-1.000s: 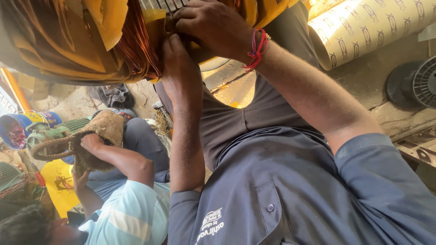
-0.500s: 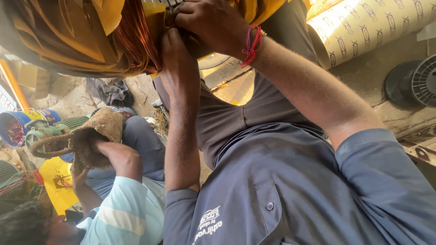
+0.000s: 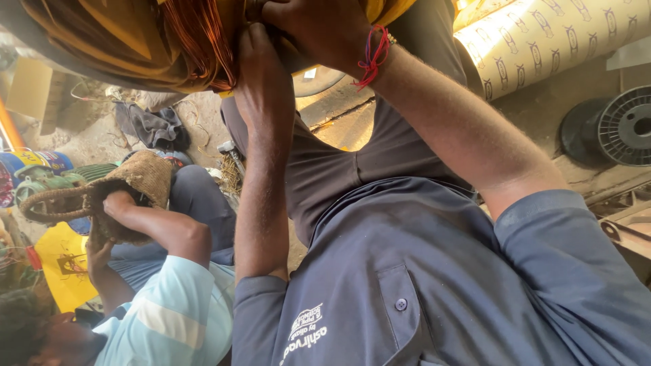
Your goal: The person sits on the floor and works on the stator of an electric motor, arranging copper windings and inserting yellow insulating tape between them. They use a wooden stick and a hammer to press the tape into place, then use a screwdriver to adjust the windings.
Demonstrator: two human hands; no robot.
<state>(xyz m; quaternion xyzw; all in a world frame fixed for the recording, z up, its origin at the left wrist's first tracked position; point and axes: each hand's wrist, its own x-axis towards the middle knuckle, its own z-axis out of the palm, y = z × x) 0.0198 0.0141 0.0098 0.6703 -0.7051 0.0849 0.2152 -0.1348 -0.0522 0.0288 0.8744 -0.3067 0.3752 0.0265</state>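
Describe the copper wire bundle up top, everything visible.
The copper wire bundle is a thick hank of fine, shiny reddish-orange strands, curving down from the frame's top edge and cut off by it. Yellow sheet material wraps its left side. The left hand presses against its right side; the right hand, with a red thread at the wrist, works just beside it.

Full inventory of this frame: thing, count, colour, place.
copper wire coil: 1, orange-red, top centre
yellow insulation sheets: several, yellow-brown, top left
paper roll: 1, cream with a dark pattern, top right
spools: 2, black, right edge
woven basket: 1, tan, left, held by co-worker
co-worker's sleeve: 1, light blue striped, bottom left
rag: 1, dark grey, on the floor
left hand: on the coil
right hand: red-blue wrist thread, on the coil
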